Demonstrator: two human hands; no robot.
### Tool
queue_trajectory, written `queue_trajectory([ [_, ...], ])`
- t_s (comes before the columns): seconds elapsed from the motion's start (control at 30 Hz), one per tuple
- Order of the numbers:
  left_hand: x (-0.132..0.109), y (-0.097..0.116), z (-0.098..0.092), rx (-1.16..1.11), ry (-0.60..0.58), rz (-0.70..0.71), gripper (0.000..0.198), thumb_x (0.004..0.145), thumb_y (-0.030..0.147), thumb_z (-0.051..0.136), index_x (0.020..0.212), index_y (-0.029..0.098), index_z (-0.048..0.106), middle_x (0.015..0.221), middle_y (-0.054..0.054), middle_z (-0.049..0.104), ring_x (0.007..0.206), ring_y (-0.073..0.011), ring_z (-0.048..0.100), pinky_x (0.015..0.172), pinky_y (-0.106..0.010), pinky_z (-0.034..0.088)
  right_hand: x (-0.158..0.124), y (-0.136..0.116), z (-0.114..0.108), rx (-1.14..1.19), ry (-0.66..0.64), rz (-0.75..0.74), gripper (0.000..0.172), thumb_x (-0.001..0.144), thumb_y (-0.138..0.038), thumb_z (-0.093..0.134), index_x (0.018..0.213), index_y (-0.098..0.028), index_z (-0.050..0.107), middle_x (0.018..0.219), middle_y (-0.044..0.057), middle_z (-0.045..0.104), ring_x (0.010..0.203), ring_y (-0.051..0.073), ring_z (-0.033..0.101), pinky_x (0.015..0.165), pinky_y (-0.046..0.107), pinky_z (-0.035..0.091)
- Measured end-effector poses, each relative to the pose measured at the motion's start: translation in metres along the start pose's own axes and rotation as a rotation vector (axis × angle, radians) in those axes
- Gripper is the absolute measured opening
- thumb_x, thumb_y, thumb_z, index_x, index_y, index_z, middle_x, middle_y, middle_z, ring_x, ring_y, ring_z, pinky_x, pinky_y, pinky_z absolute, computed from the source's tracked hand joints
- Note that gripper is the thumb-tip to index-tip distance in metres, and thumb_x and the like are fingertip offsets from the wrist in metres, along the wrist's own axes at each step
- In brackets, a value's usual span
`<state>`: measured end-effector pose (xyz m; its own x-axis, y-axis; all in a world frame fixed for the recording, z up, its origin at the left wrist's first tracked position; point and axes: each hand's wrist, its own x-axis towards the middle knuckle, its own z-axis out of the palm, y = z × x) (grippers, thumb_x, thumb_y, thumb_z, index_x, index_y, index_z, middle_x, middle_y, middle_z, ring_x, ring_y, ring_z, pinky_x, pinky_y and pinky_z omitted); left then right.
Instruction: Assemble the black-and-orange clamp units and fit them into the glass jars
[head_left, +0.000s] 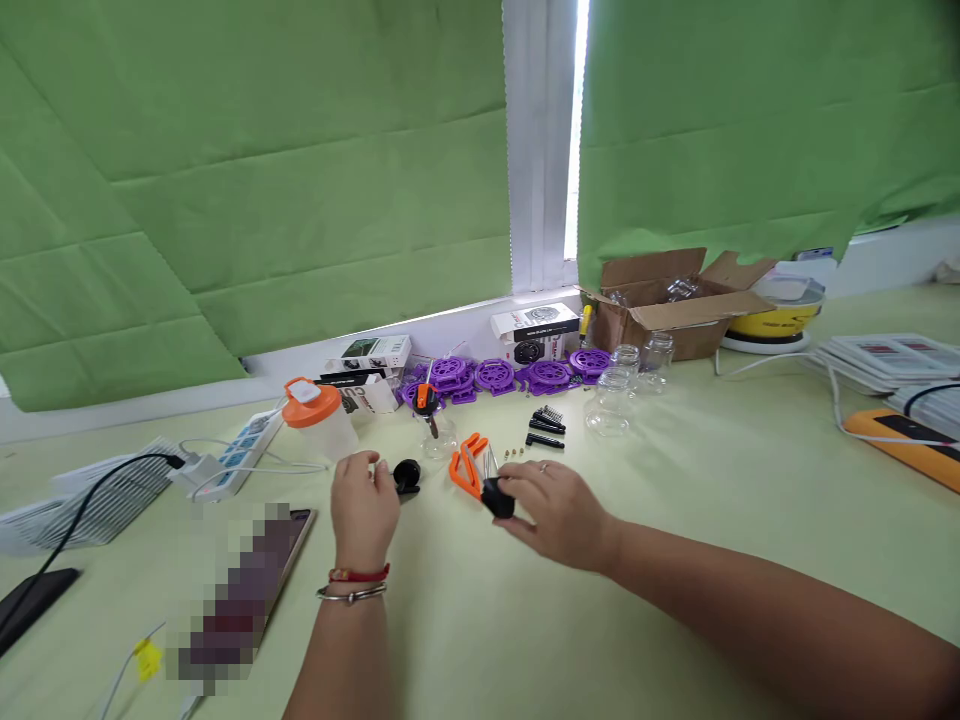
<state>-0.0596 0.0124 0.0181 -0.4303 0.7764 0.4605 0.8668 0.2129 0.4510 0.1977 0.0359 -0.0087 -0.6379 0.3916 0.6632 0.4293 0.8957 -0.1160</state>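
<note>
My left hand [365, 508] rests on the pale green table [675, 520], its fingers touching a small black round part [407, 475]. My right hand [553, 512] grips another small black part [498, 497] that sits against an orange plastic frame [466, 467]. Just behind the frame lie a few tiny brass bits [514, 453] and black screws and rods [547, 427]. A small glass jar [437, 432] with an orange-topped tool [425, 399] in it stands behind the black round part.
Purple plastic wheels [496, 376] and small boxes [534, 332] line the back edge. Empty glass jars [611, 400] and an open cardboard box [671, 300] stand right; an orange-lidded container [316, 415], power strip [234, 456] and phone [259, 575] lie left. Papers [892, 358] are far right.
</note>
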Motion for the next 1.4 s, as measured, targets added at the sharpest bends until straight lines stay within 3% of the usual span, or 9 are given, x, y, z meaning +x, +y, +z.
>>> queue_trajectory([
  [0.17, 0.01, -0.025, -0.016, -0.127, -0.17, -0.17, 0.037, 0.085, 0.046, 0.034, 0.09, 0.018, 0.058, 0.089, -0.011, 0.064, 0.087, -0.0258, 0.06, 0.077, -0.038, 0.046, 0.036, -0.047, 0.048, -0.067, -0.056, -0.361, 0.014, 0.09, -0.017, 0.042, 0.093, -0.017, 0.055, 0.1, 0.011, 0.063, 0.073, 0.017, 0.055, 0.062, 0.033, 0.035],
  [0.3, 0.002, -0.029, -0.02, -0.276, -0.327, -0.155, 0.047, 0.084, 0.051, 0.036, 0.11, 0.017, 0.055, 0.115, -0.013, 0.061, 0.109, -0.0252, 0.055, 0.09, -0.037, 0.044, 0.063, -0.061, 0.089, -0.148, -0.158, -0.421, 0.015, 0.088, -0.011, 0.039, 0.089, -0.015, 0.053, 0.092, 0.01, 0.061, 0.067, 0.016, 0.052, 0.055, 0.03, 0.033],
  [0.57, -0.004, -0.05, -0.016, -0.345, -0.632, -0.061, 0.081, 0.072, 0.056, 0.058, 0.14, 0.019, 0.033, 0.147, -0.015, 0.032, 0.137, -0.0308, 0.026, 0.105, -0.044, 0.032, 0.085, -0.043, 0.102, -0.076, -0.365, -0.143, 0.018, 0.088, -0.02, 0.048, 0.102, -0.011, 0.055, 0.099, 0.012, 0.058, 0.089, 0.022, 0.056, 0.063, 0.031, 0.046],
  [0.7, -0.004, -0.053, 0.008, -0.208, -0.632, 0.015, 0.105, 0.056, 0.053, 0.073, 0.142, 0.013, 0.027, 0.152, -0.021, 0.012, 0.14, -0.0377, -0.004, 0.109, -0.051, 0.023, 0.097, -0.019, 0.089, 0.158, -0.172, 0.288, 0.027, 0.086, -0.038, 0.054, 0.102, -0.016, 0.056, 0.105, 0.01, 0.058, 0.097, 0.022, 0.055, 0.078, 0.034, 0.046],
  [0.8, -0.003, -0.046, 0.022, -0.1, -0.562, 0.022, 0.099, 0.062, 0.051, 0.071, 0.142, 0.015, 0.025, 0.153, -0.02, 0.005, 0.14, -0.0379, -0.002, 0.11, -0.052, 0.019, 0.115, 0.006, 0.084, 0.265, 0.023, 0.604, 0.056, 0.077, -0.041, 0.064, 0.122, -0.015, 0.045, 0.123, 0.014, 0.051, 0.112, 0.026, 0.048, 0.092, 0.039, 0.04],
  [0.9, -0.001, -0.04, 0.03, -0.054, -0.539, 0.016, 0.09, 0.067, 0.047, 0.069, 0.141, 0.016, 0.027, 0.153, -0.02, 0.006, 0.141, -0.0367, 0.005, 0.111, -0.049, 0.02, 0.129, 0.027, 0.091, 0.386, -0.053, 0.756, 0.081, 0.064, -0.043, 0.073, 0.131, -0.015, 0.038, 0.133, 0.017, 0.045, 0.122, 0.031, 0.041, 0.095, 0.041, 0.037],
  [1.07, 0.008, -0.039, 0.037, -0.004, -0.527, 0.018, 0.087, 0.07, 0.047, 0.066, 0.141, 0.015, 0.028, 0.152, -0.02, 0.009, 0.141, -0.0352, 0.004, 0.112, -0.046, 0.021, 0.137, 0.041, 0.107, 0.497, -0.147, 0.852, 0.054, 0.063, -0.039, 0.074, 0.108, -0.018, 0.055, 0.104, 0.009, 0.063, 0.092, 0.024, 0.058, 0.075, 0.033, 0.044],
  [1.2, 0.017, -0.037, 0.045, 0.03, -0.52, 0.001, 0.088, 0.07, 0.05, 0.065, 0.141, 0.012, 0.028, 0.151, -0.023, 0.005, 0.14, -0.0372, 0.01, 0.111, -0.045, 0.022, 0.145, 0.042, 0.089, 0.565, 0.043, 0.797, 0.043, 0.065, -0.04, 0.072, 0.1, -0.019, 0.058, 0.091, 0.003, 0.063, 0.08, 0.018, 0.056, 0.069, 0.029, 0.042],
  [1.4, 0.012, -0.014, 0.048, 0.136, -0.276, 0.143, 0.09, 0.07, 0.052, 0.065, 0.137, 0.004, 0.03, 0.148, -0.03, 0.012, 0.139, -0.0413, 0.007, 0.108, -0.056, 0.018, 0.117, 0.042, -0.005, 0.574, 0.098, 0.629, 0.048, 0.062, -0.044, 0.074, 0.1, -0.018, 0.062, 0.089, 0.003, 0.063, 0.08, 0.018, 0.055, 0.072, 0.031, 0.042],
])
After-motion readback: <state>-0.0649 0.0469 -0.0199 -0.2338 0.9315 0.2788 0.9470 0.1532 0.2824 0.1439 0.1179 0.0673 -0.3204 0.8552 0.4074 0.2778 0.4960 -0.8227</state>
